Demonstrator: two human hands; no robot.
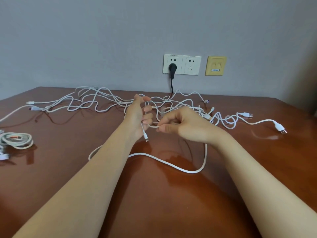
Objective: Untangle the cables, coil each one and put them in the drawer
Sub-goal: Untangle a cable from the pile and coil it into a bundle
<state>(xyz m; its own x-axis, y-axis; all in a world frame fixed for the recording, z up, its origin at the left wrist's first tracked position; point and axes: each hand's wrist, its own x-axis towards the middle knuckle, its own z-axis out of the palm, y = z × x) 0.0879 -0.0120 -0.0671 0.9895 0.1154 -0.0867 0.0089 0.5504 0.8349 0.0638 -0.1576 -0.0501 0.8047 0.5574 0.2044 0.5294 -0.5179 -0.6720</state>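
Observation:
A tangle of several white cables (96,102) spreads across the far half of the brown table (171,194). My left hand (137,115) is raised with curled fingers round a white cable whose small plug end (145,136) hangs below the palm. My right hand (185,125) pinches the same cable between thumb and forefinger just right of the left hand. A loose loop of that cable (171,164) lies on the table under my forearms. A coiled cable (17,140) rests at the left edge.
White USB plug ends (281,130) trail off the tangle to the right. On the grey wall sit a double socket (181,64) with a black plug and cord (172,71), and a yellow network plate (215,65). No drawer is in view.

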